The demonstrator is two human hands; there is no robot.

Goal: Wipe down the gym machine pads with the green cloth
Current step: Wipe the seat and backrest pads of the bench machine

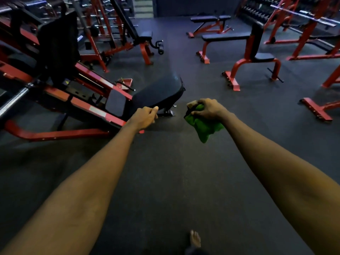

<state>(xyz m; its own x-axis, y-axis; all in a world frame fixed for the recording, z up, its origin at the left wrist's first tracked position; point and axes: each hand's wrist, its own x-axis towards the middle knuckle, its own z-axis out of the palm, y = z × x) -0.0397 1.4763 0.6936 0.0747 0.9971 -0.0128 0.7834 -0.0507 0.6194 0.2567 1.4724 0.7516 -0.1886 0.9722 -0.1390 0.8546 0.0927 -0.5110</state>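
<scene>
Toes of one bare foot (195,238) show at the near edge, on a dark rubber floor (174,181). Our two bare forearms reach forward above it. Our right hand (207,109) grips the green cloth (204,127), bunched in curled fingers. Its loose end hangs below the fist, in the air, apart from the pad to its left. Our left hand (144,116) holds nothing, fingers loosely curled, just beside the near edge of a black seat pad (158,94) — we cannot tell whether it touches. That pad belongs to a red-framed machine (95,109) stretching away to the far left. Farther off on the right stand flat benches (226,36) with black pads and red legs — a dim dumbbell rack (257,11) lies beyond them.
</scene>
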